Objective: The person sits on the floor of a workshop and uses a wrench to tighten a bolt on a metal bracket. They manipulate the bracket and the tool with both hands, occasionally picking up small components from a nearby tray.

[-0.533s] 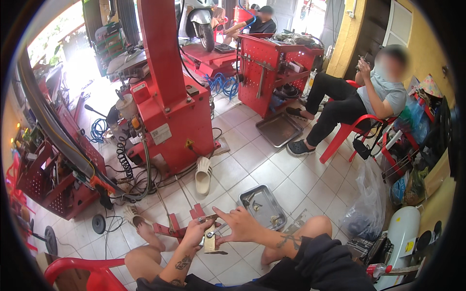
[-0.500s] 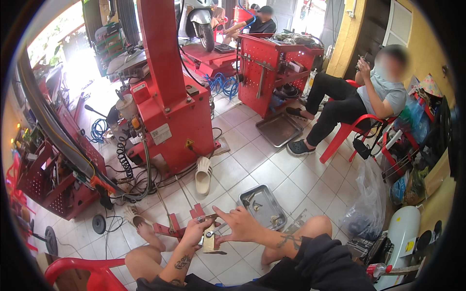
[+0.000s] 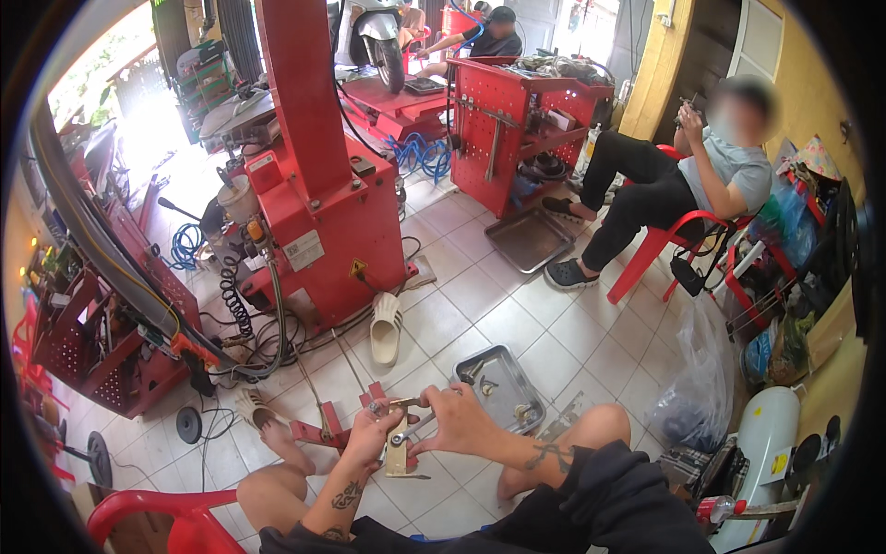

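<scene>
Low in front of me, between my knees, my left hand (image 3: pixel 371 432) is closed round a small yellowish metal part (image 3: pixel 397 454) with a flat, plate-like body. My right hand (image 3: pixel 463 417) is closed on a silver wrench (image 3: pixel 417 428), whose end meets the part near my left fingers. A thin metal piece (image 3: pixel 403 402) spans between the fingertips of both hands at the top of the part; its kind is hard to make out. Just beyond my right hand, a grey metal tray (image 3: pixel 503 355) on the floor holds several small metal parts.
A red lift base (image 3: pixel 323 249) with a post stands ahead, its red leg reaching my feet. Cream slippers (image 3: pixel 385 331) lie on the tiles. A second tray (image 3: pixel 529 242) sits by a red tool cart (image 3: pixel 489 129). Another person (image 3: pixel 724 175) sits at right; a plastic bag (image 3: pixel 692 379) is nearer.
My right index finger, stretched out before, is now bent in toward the thin metal piece. The right hand has shifted slightly; the left hand stays on the part.
</scene>
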Tool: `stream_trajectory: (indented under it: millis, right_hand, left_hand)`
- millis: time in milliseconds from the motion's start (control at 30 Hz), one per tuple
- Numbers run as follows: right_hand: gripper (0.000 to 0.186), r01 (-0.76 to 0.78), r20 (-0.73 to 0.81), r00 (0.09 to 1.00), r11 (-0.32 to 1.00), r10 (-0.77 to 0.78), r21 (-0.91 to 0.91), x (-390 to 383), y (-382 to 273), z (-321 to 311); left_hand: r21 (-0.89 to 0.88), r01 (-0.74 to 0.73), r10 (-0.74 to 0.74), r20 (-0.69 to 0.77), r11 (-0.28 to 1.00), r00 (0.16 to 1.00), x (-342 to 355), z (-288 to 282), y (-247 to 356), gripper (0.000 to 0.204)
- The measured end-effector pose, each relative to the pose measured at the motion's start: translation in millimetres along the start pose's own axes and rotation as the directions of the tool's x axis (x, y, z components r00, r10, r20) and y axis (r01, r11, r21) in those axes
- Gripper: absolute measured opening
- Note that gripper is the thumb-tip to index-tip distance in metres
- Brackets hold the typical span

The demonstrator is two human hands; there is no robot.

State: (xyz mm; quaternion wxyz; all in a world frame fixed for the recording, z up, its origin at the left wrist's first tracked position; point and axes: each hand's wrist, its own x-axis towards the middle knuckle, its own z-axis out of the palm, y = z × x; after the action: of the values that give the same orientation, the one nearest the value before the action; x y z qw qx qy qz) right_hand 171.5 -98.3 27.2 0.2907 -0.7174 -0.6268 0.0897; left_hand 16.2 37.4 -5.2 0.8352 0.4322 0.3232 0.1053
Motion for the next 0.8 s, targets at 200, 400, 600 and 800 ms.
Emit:
stream_trajectory:
  millis: [200,400,600,800]
  right_hand:
    - [0.061,0.249,0.027,0.966,0.951,-0.258,0.181,6.8,29.3,-1.1]
    - [0.057,0.315,-0.002,0.948,0.939,-0.318,0.137,2.6,31.1,-2.3]
    - [0.048,0.379,-0.141,0.922,0.914,-0.359,0.148,2.7,28.5,1.5]
    - [0.040,0.350,-0.006,0.937,0.936,-0.350,0.042,10.0,21.6,0.8]
  left_hand:
    - [0.009,0.080,-0.080,-0.018,0.997,0.997,-5.4,-5.6,7.4,0.022]
    - [0.051,0.117,-0.117,0.002,0.992,0.993,-14.5,-2.6,23.2,0.024]
    - [0.045,0.085,-0.087,0.043,0.995,0.995,-13.4,-8.8,24.5,0.024]
    - [0.031,0.075,-0.075,0.018,0.997,0.997,-14.6,-10.6,23.0,0.027]
